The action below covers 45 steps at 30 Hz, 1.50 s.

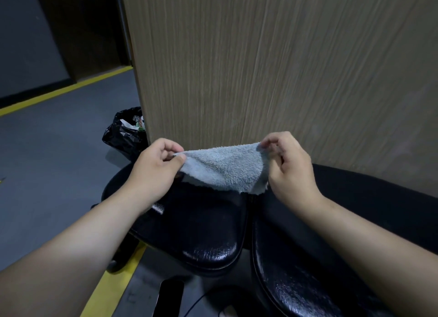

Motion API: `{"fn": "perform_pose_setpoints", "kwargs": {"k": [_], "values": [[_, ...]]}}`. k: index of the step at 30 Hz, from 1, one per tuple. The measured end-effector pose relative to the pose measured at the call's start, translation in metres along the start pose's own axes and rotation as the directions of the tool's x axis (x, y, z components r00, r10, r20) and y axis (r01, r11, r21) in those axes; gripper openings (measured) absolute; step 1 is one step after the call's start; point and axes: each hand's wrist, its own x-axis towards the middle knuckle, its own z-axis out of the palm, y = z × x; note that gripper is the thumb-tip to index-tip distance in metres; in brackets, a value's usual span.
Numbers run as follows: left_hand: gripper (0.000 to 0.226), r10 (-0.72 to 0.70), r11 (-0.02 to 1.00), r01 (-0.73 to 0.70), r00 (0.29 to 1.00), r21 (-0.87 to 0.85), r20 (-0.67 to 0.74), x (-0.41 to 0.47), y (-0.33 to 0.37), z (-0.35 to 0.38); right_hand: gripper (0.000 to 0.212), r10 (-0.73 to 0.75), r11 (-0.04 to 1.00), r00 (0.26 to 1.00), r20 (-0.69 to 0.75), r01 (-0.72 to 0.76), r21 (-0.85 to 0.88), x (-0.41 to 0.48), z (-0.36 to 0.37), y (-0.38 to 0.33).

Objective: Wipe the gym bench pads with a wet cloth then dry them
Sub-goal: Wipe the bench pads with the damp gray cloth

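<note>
Pale grey-blue terry cloth (225,168), stretched taut along its top edge in the air just in front of the foot of the wood-grain panel (272,68), lower edge hanging slack and ragged. Left hand (154,172) at the cloth's left corner, level with the panel's left edge: thumb and curled forefinger pinching the fabric, remaining fingers folded toward the palm. Right hand (289,167) at the opposite corner, before the panel's middle: thumb and fingertips nipping the top edge, other fingers curled loosely behind the cloth. Both forearms bare, reaching toward the panel from the near side. Directly beneath the cloth, on the near side of the panel, a short black bench pad (208,224), glossy, with a rounded near end; contact between the hanging edge and this pad impossible to tell. Just beside it to the right, across a narrow gap, a longer black pad (284,257), shiny at its near end and partly hidden under the right forearm. At the panel's lower left corner, on the grey floor (59,162), an open black rubbish bag (125,136) with pale litter inside. Left of the panel, a yellow floor line (64,91) slanting away. Nearer than the panel, under the short pad's left side, another yellow stripe (113,290). Farthest from the panel, at the bottom edge, a dark flat object (169,297), too dim to identify, with a thin cable (196,302) beside it.
</note>
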Motion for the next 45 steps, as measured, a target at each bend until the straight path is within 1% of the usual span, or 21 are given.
{"fn": "perform_pose_setpoints", "kwargs": {"k": [2, 4, 6, 7, 9, 11, 14, 16, 19, 23, 25, 28, 31, 33, 38, 42, 45], "values": [[0.028, 0.057, 0.998, -0.057, 0.998, -0.009, -0.033, -0.002, 0.01, 0.007, 0.03, -0.039, 0.999, 0.999, -0.028, 0.038, -0.022, -0.003, -0.009, -0.002], [0.024, 0.131, 0.99, -0.128, 0.99, 0.054, -0.046, -0.005, 0.022, 0.016, 0.026, -0.002, 1.0, 0.999, -0.032, 0.001, -0.014, -0.007, -0.02, -0.003], [0.02, 0.176, 0.981, -0.174, 0.984, 0.084, -0.013, -0.011, 0.034, 0.028, 0.021, 0.056, 0.998, 0.998, -0.03, -0.056, 0.006, -0.013, -0.034, -0.002], [0.021, 0.192, 0.976, -0.192, 0.981, 0.104, 0.005, -0.013, 0.039, 0.035, 0.02, 0.079, 0.997, 0.996, -0.039, -0.078, 0.016, -0.016, -0.041, -0.001], [0.024, 0.233, 0.955, -0.233, 0.972, 0.181, 0.024, -0.018, 0.047, 0.049, 0.027, 0.104, 0.995, 0.992, -0.067, -0.103, 0.01, -0.023, -0.053, 0.001], [0.021, 0.258, 0.943, -0.26, 0.965, 0.207, 0.035, -0.023, 0.054, 0.066, 0.035, 0.125, 0.992, 0.988, -0.087, -0.128, -0.024, -0.029, -0.066, 0.003], [0.014, 0.208, 0.97, -0.215, 0.976, 0.11, 0.072, -0.028, 0.058, 0.09, 0.04, 0.152, 0.986, 0.981, -0.122, -0.159, -0.055, -0.037, -0.085, 0.008], [0.024, 0.181, 0.979, -0.19, 0.976, 0.076, 0.119, -0.031, 0.057, 0.104, 0.041, 0.184, 0.979, 0.973, -0.137, -0.194, -0.062, -0.042, -0.096, 0.014], [0.034, 0.164, 0.974, -0.189, 0.969, 0.126, 0.187, -0.032, 0.054, 0.123, 0.042, 0.295, 0.951, 0.951, -0.093, -0.301, -0.069, -0.048, -0.11, 0.027], [0.042, 0.06, 0.981, -0.108, 0.96, 0.164, 0.272, -0.03, 0.052, 0.149, 0.042, 0.462, 0.885, 0.887, 0.003, -0.46, -0.078, -0.053, -0.126, 0.05], [0.047, 0.036, 0.981, -0.088, 0.959, 0.175, 0.281, -0.027, 0.052, 0.161, 0.042, 0.48, 0.875, 0.877, 0.025, -0.476, -0.084, -0.054, -0.13, 0.058], [0.046, 0.02, 0.97, -0.086, 0.961, 0.23, 0.275, -0.023, 0.046, 0.171, 0.042, 0.48, 0.876, 0.876, 0.041, -0.476, -0.076, -0.052, -0.132, 0.063], [0.045, 0.017, 0.946, -0.099, 0.966, 0.31, 0.259, -0.019, 0.039, 0.166, 0.043, 0.471, 0.881, 0.879, 0.068, -0.466, -0.079, -0.048, -0.124, 0.064], [0.046, 0.007, 0.934, -0.097, 0.967, 0.343, 0.254, -0.016, 0.035, 0.152, 0.044, 0.48, 0.877, 0.87, 0.116, -0.475, -0.069, -0.045, -0.112, 0.063], [0.049, -0.003, 0.867, -0.09, 0.983, 0.491, 0.184, -0.003, 0.02, 0.09, 0.05, 0.47, 0.876, 0.843, 0.26, -0.482, -0.02, -0.033, -0.052, 0.045], [0.048, -0.102, 0.814, -0.003, 0.984, 0.581, 0.147, 0.007, -0.002, 0.041, 0.054, 0.452, 0.873, 0.795, 0.404, -0.487, -0.019, -0.029, 0.004, 0.023], [0.051, -0.163, 0.753, 0.009, 0.971, 0.657, 0.174, 0.013, -0.018, 0.018, 0.055, 0.452, 0.871, 0.766, 0.457, -0.49, -0.041, -0.023, 0.035, 0.012]]}}
